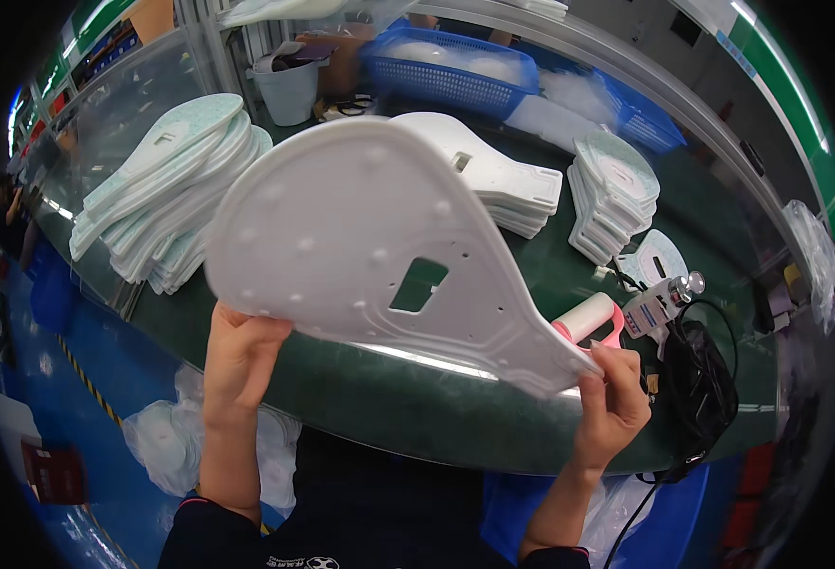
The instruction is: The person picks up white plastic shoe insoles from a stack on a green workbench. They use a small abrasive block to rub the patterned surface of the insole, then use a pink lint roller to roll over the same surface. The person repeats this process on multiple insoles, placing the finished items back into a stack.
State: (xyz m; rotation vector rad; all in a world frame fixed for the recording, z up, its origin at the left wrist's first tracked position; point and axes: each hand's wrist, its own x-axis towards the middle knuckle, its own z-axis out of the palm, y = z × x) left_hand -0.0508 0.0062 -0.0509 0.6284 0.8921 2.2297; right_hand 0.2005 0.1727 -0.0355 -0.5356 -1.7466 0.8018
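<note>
A large white molded plastic panel, broad and rounded at one end and tapering at the other, is held tilted above the green table. It has a four-sided cutout, small holes and several raised bumps. My left hand grips its lower left rim, fingers partly hidden behind it. My right hand pinches the narrow end at the right. Just behind that end lie a white roller with a pink handle and a clear bottle with a metal pump top.
Stacked panels with a pale green speckled face stand at left. White panels and smaller speckled pieces are stacked behind. A blue basket and a grey bucket stand at the back. A black bag lies right.
</note>
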